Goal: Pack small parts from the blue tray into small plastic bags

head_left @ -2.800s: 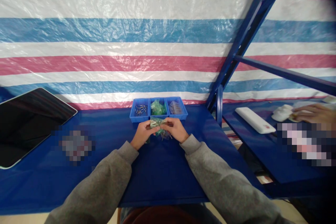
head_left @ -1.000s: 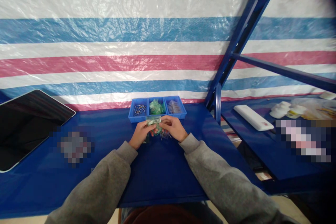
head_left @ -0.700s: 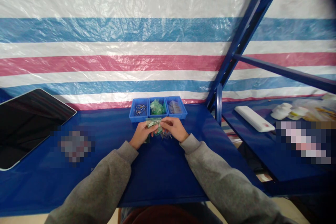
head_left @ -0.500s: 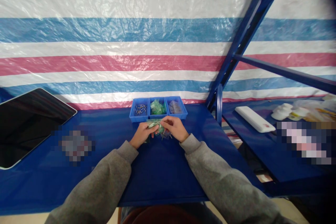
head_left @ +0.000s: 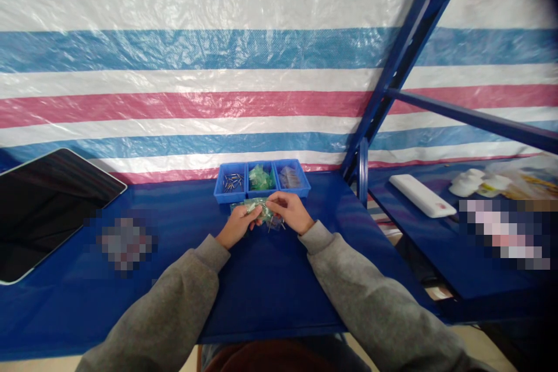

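Observation:
My left hand (head_left: 239, 224) is closed on a small green-tinted plastic bag (head_left: 253, 203), thumb on top. My right hand (head_left: 289, 210) is pinched at the bag's right edge, its fingertips touching the bag; anything small between them is hidden. Just beyond the hands stand three blue bins (head_left: 224, 199) side by side. The left bin holds thin metal pins (head_left: 233, 181), the middle one crumpled green plastic bags (head_left: 260, 178), the right one clear plastic bags (head_left: 289, 178). Several thin metal pieces and clear plastic (head_left: 275, 223) show under my right hand.
The blue table (head_left: 270, 290) carries a black-screened tablet-like panel (head_left: 56, 209) and a blurred-out item (head_left: 126, 244) at left. On a second table at right are a white power-bank-like box (head_left: 422, 195), white round pieces (head_left: 467, 182) and plastic bags (head_left: 534, 180). A blue metal frame (head_left: 394, 81) slants up between them.
The green-tinted bag looks more spread out and tilted in my left hand, whose thumb has shifted over it. My right hand stays nearly in place. The camera view moved slightly.

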### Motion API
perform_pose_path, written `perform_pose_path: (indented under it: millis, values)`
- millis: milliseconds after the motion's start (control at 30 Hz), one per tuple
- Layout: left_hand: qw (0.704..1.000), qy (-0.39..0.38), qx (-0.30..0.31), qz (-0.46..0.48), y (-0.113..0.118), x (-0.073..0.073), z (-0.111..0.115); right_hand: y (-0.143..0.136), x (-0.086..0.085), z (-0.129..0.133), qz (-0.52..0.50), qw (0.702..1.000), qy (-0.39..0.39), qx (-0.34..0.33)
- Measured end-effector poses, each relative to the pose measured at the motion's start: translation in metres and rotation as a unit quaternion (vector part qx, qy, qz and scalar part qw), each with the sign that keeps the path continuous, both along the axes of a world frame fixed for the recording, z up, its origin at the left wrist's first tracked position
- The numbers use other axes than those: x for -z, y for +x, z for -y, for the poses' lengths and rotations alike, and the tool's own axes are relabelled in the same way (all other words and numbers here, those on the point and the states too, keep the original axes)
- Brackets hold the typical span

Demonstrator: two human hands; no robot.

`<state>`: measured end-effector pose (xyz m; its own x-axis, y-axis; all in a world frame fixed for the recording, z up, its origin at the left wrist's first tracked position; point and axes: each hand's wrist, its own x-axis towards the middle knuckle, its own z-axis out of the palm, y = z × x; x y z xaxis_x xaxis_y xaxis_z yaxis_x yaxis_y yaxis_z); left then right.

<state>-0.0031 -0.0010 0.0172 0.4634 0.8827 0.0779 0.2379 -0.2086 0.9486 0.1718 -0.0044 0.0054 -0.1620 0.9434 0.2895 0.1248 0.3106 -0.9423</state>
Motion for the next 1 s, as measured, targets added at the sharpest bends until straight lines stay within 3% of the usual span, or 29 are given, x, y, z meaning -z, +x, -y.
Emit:
perform_pose_path:
  millis: [233, 533, 667, 833, 1000]
  values:
    - [1.0, 0.025, -0.011, 0.009, 0.001, 0.002, 0.0, 0.001, 0.007, -0.005, -0.013, 0.999, -0.02, -0.031]
    - [0.997, 0.055, -0.045, 0.036, -0.001, 0.006, -0.002, 0.001, 0.002, -0.002, 0.012, 0.999, -0.04, -0.018]
    - [0.994, 0.028, -0.072, 0.081, -0.002, 0.01, -0.005, 0.001, 0.004, -0.003, 0.009, 0.999, -0.04, -0.011]
    - [0.988, -0.049, -0.056, 0.134, 0.0, 0.009, -0.003, 0.0, 0.005, -0.002, -0.003, 0.999, -0.037, -0.018]
    - [0.985, -0.047, -0.08, 0.145, 0.003, 0.007, 0.0, -0.002, 0.007, -0.003, -0.009, 0.999, -0.045, -0.025]
